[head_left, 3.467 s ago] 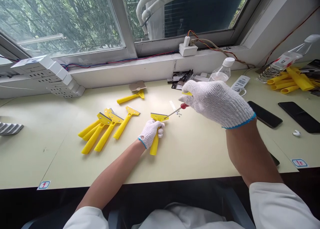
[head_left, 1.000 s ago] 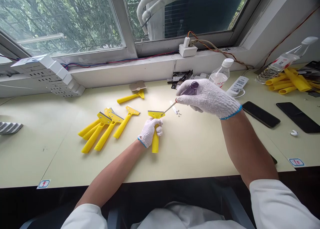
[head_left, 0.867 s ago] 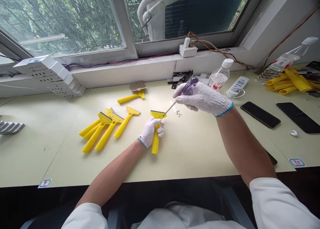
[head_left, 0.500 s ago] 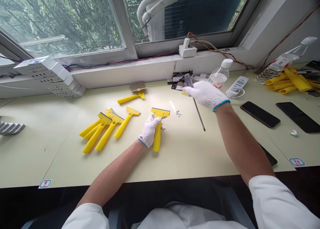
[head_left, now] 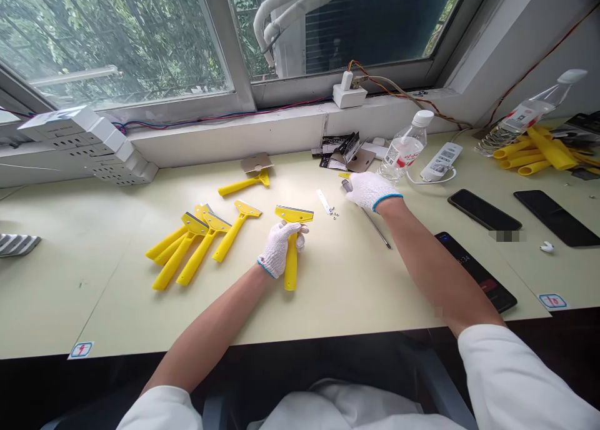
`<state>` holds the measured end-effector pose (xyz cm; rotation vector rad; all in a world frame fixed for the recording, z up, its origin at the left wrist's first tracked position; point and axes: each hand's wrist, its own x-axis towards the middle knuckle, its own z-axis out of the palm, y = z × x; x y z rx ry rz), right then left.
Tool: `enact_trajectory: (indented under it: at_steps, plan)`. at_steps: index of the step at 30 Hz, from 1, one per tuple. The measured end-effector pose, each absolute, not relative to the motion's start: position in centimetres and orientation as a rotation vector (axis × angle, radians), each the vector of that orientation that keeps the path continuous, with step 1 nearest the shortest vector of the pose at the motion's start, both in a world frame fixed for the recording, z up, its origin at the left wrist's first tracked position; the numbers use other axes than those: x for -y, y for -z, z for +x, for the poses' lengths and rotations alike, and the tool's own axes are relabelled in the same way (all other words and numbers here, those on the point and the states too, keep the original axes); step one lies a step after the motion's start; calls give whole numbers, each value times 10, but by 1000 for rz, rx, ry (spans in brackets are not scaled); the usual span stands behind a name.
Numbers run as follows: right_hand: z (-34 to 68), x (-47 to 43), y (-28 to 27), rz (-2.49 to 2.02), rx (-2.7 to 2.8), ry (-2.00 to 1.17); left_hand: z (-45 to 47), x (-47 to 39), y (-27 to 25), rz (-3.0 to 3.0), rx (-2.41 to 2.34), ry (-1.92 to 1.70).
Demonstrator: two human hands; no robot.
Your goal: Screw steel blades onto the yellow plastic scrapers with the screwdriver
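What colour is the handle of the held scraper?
Yellow: the scraper handle shows in the head view.

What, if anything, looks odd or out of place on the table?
Two things: tiny metal bits lie loose between the held scraper and the screwdriver, uncontained and perhaps easily lost; and a single earbud lies at the right, its mate not visible.

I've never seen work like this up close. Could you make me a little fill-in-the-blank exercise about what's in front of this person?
1. The left hand grips a scraper coloured ____.
2. The right hand partly covers a long-shafted tool called a ____.
3. The gloves are edged at the wrist in ____.
4. The bottle just beyond the right hand has a cap coloured ____.

Missing words, in order: yellow; screwdriver; blue; white.
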<state>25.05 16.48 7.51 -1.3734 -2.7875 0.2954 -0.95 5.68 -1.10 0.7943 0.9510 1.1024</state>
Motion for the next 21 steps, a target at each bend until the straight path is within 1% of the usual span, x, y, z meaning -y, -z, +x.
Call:
enact_trajectory:
  at_steps: [7, 13, 21]
  plan:
    - [223, -153, -62, -1550, 2881, -399, -7, -57, 11, 831, -1000, -1112]
    - [208, -156, -62, -1671, 3020, -448, -7, -56, 12, 846, -1008, -1099]
    - [204, -148, -68, -1676, 3083, -404, -6, -56, 12, 882, -1034, -1104]
